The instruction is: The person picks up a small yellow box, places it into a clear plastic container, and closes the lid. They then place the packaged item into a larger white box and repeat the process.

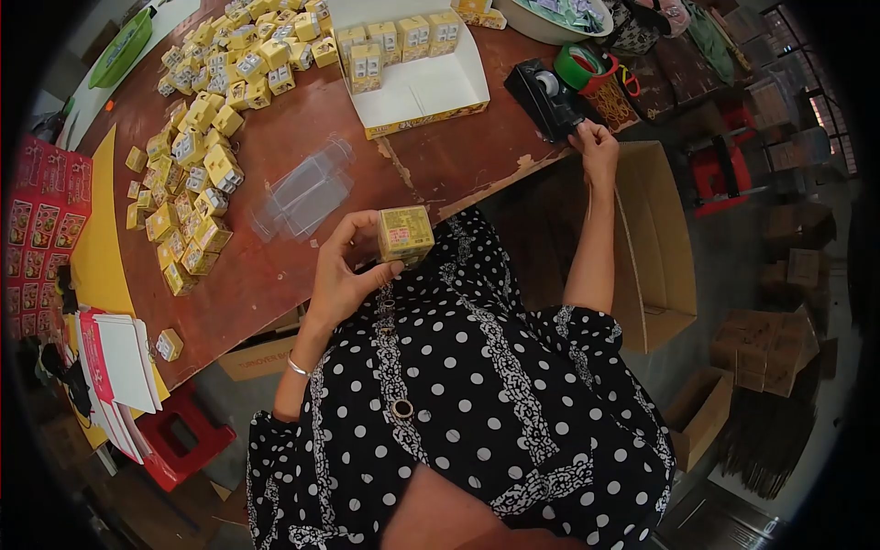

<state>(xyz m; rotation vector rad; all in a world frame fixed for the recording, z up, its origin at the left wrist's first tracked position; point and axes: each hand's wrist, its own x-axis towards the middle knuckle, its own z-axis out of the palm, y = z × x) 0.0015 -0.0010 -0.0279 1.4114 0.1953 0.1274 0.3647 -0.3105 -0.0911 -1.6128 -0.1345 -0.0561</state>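
My left hand (346, 280) holds a small yellow printed box (406, 231) between thumb and fingers, in front of my body by the table's edge. Farther right, my right hand (598, 151) is pinched at the front end of a black tape dispenser (536, 105), where the tape comes off; the clear strip itself is hard to make out. A roll of tape (547, 83) sits in the dispenser. On the table left of the held box lies a flat clear plastic sleeve (312, 191). An open white display carton (422, 92) holds several small yellow boxes (367, 66) along its back.
A large heap of small yellow boxes (206, 147) covers the table's left side. Green tape (576, 66), scissors (629, 81) and rubber bands (610, 101) lie behind the dispenser. An open cardboard box (653, 247) stands below my right arm, a red stool (188, 440) at lower left.
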